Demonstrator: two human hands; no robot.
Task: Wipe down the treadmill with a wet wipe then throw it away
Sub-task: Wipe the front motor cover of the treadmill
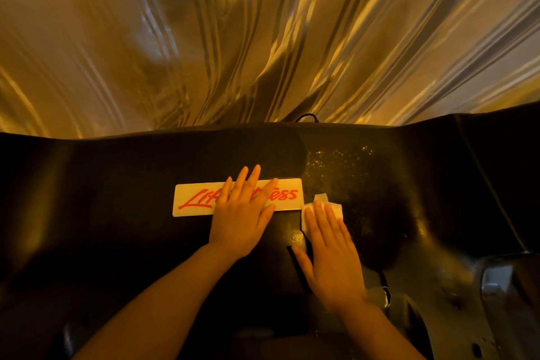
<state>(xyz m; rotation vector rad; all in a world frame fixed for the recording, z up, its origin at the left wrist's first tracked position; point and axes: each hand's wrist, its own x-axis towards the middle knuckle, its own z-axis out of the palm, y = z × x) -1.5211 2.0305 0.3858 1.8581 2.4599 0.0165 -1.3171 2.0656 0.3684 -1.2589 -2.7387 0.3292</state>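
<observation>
Head view: my right hand (328, 245) is flat, fingers straight and together, pressing the wet wipe (321, 207) onto the black treadmill motor cover (117, 213); wipe corners stick out past my fingertips, just right of the white brand sticker (198, 199). Left hand (242, 213) also flat, fingers spread, resting on the sticker, holding nothing. Wet sheen and droplets on the cover up and right of the wipe (339, 161), so I judge that patch done and the left side still dry. Risks: the wipe is small and only pinned by flat fingers, so it could bunch or slip out on a fast stroke; dragging it over the sticker edge could lift a corner; my left hand sits on surface yet to be wiped and blocks the path leftward. Around: a dark cable (306, 117) at the far edge of the cover, frame hardware (493, 280) lower right, background too motion-blurred to read. No bin in view.
</observation>
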